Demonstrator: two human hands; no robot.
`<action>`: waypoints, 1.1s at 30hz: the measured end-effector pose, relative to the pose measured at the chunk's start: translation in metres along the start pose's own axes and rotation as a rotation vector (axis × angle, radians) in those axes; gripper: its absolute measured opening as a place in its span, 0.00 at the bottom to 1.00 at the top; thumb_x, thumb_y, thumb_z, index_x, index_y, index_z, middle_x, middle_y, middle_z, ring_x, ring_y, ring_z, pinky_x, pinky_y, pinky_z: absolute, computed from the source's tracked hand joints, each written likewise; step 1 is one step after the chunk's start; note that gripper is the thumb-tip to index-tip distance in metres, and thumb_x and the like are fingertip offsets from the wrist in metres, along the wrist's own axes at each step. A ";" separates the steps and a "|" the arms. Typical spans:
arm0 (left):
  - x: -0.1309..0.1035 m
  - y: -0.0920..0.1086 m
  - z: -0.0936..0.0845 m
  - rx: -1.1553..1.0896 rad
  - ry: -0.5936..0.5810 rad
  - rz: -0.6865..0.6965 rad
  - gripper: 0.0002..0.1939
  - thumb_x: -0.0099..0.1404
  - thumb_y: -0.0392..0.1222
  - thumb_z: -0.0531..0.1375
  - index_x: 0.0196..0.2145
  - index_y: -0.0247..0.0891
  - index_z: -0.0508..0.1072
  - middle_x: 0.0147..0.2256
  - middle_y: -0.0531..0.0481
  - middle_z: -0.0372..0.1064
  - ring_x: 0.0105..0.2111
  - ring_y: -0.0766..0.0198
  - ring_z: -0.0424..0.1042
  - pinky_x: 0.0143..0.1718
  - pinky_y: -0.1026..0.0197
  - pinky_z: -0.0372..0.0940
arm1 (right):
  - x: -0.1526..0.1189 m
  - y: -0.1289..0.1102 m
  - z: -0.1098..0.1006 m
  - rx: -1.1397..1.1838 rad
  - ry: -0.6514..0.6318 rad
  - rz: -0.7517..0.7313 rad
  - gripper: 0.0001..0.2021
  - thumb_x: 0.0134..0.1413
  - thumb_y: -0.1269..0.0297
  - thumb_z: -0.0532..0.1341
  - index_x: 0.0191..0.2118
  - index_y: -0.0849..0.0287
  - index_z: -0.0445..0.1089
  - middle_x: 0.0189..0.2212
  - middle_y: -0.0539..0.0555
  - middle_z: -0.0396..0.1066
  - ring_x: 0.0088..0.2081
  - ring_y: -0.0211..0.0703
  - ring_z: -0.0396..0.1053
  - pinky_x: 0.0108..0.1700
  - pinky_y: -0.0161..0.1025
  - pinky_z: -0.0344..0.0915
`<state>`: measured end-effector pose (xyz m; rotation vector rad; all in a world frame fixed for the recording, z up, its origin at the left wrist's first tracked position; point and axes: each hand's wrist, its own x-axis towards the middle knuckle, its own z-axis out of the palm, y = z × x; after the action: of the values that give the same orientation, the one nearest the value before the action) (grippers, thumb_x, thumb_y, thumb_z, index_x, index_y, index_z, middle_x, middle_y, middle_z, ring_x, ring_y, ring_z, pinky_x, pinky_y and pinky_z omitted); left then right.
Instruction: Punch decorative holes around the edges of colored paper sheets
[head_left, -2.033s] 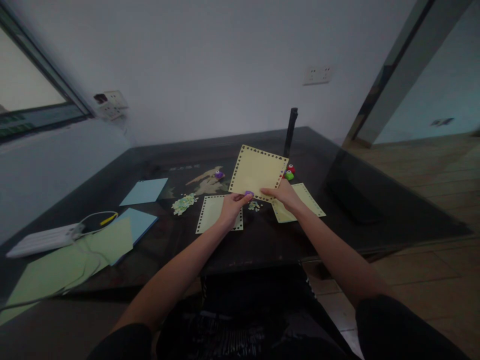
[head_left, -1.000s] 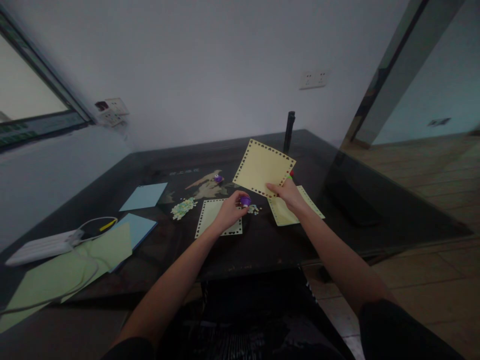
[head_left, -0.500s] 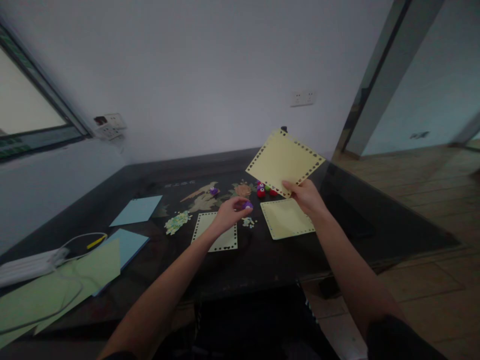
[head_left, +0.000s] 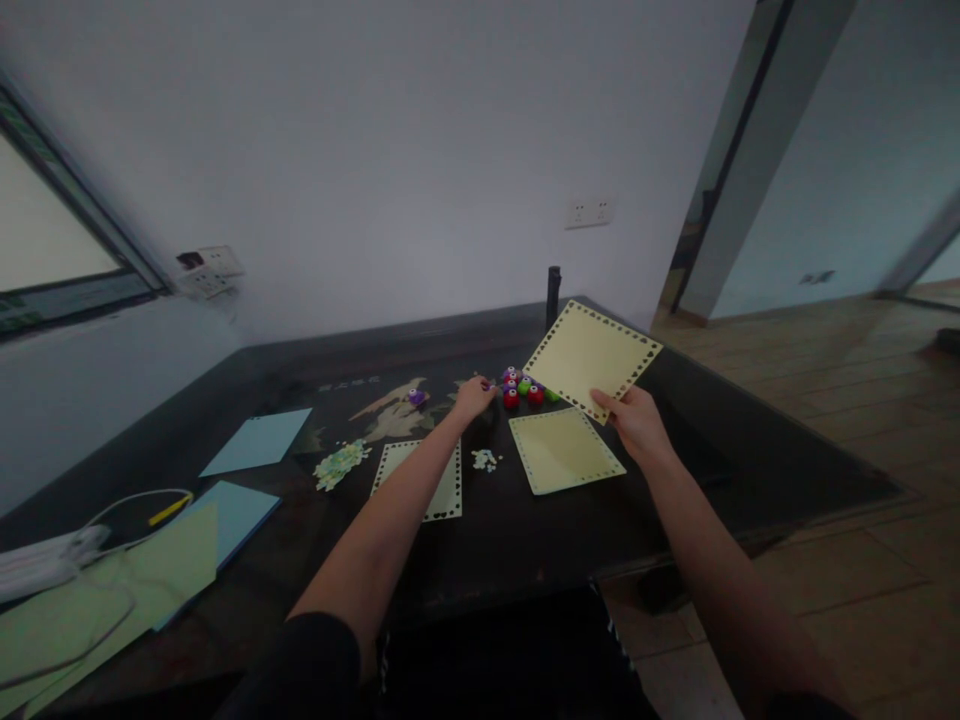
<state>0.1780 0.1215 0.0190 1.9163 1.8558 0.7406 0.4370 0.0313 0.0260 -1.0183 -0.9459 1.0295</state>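
Note:
My right hand (head_left: 636,420) pinches the near corner of a yellow paper sheet (head_left: 592,355), raised above the table and tilted. Dark cut-out shapes, some of them hearts, line its edges. Farther back, my left hand (head_left: 474,398) is closed around a small purple craft punch (head_left: 487,386), mostly hidden by the fingers. Just right of it stand several red, purple and green punches (head_left: 512,398). A stack of yellow sheets (head_left: 566,450) with punched borders lies below the raised sheet. Another punched sheet (head_left: 448,490) is partly covered by my left forearm.
Punched-out paper bits form a large pile (head_left: 341,464) and a small one (head_left: 486,460). A lone purple punch (head_left: 416,397) stands farther back. On the left lie blue sheets (head_left: 259,442), green sheets (head_left: 180,560) and a white power strip (head_left: 45,565) with a cable. A black upright object (head_left: 553,290) stands behind.
My left hand has moved away from me with the purple punch, up beside the group of punches. The sheet in my right hand has come lower. The view has shifted slightly.

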 end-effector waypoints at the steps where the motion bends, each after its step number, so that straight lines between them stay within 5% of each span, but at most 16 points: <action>1: 0.004 0.002 0.003 0.004 0.008 -0.021 0.13 0.59 0.43 0.58 0.39 0.33 0.73 0.41 0.40 0.74 0.42 0.58 0.72 0.42 0.61 0.62 | -0.001 0.000 0.001 0.003 -0.004 -0.002 0.19 0.30 0.60 0.71 0.34 0.61 0.72 0.34 0.57 0.76 0.33 0.48 0.74 0.35 0.43 0.70; 6: 0.013 0.010 0.013 -0.016 0.044 -0.082 0.12 0.60 0.42 0.57 0.36 0.31 0.74 0.38 0.37 0.74 0.42 0.55 0.71 0.43 0.59 0.62 | -0.005 0.000 0.007 -0.018 -0.029 -0.002 0.21 0.28 0.60 0.71 0.34 0.62 0.72 0.35 0.58 0.77 0.35 0.50 0.74 0.37 0.44 0.70; 12: 0.005 0.009 0.003 -0.121 0.109 -0.043 0.12 0.61 0.41 0.56 0.40 0.32 0.73 0.40 0.38 0.73 0.42 0.56 0.71 0.42 0.60 0.63 | -0.007 -0.001 0.007 0.007 -0.039 0.006 0.20 0.31 0.59 0.70 0.35 0.62 0.73 0.36 0.58 0.76 0.37 0.51 0.74 0.40 0.46 0.70; 17: -0.039 0.009 -0.015 -0.290 0.093 0.056 0.16 0.65 0.44 0.50 0.40 0.34 0.73 0.39 0.43 0.74 0.36 0.62 0.72 0.37 0.63 0.65 | -0.010 0.002 0.008 -0.040 -0.126 0.065 0.17 0.34 0.60 0.69 0.34 0.61 0.73 0.34 0.57 0.77 0.34 0.51 0.74 0.38 0.47 0.70; 19: -0.063 0.010 -0.021 -0.519 0.045 0.124 0.20 0.66 0.48 0.48 0.40 0.33 0.73 0.37 0.43 0.74 0.33 0.63 0.72 0.34 0.63 0.65 | -0.013 0.003 0.011 -0.064 -0.217 0.122 0.17 0.34 0.60 0.69 0.34 0.62 0.73 0.32 0.58 0.77 0.32 0.50 0.74 0.36 0.45 0.70; 25: -0.101 0.014 -0.026 -0.532 0.045 0.159 0.11 0.58 0.43 0.57 0.33 0.33 0.75 0.31 0.46 0.75 0.32 0.62 0.73 0.35 0.62 0.65 | -0.020 0.006 0.016 -0.161 -0.397 0.199 0.19 0.34 0.58 0.70 0.34 0.63 0.74 0.31 0.58 0.77 0.30 0.47 0.74 0.34 0.43 0.70; 33: -0.109 0.018 -0.018 -0.423 0.001 0.099 0.08 0.56 0.36 0.59 0.36 0.35 0.71 0.28 0.50 0.75 0.30 0.63 0.74 0.35 0.63 0.66 | -0.009 0.006 0.007 -0.276 -0.155 -0.007 0.16 0.38 0.56 0.65 0.35 0.60 0.71 0.27 0.53 0.74 0.26 0.41 0.69 0.30 0.38 0.65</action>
<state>0.1821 0.0104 0.0321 1.7357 1.4646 1.0684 0.4273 0.0248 0.0212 -1.1727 -1.2438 1.0001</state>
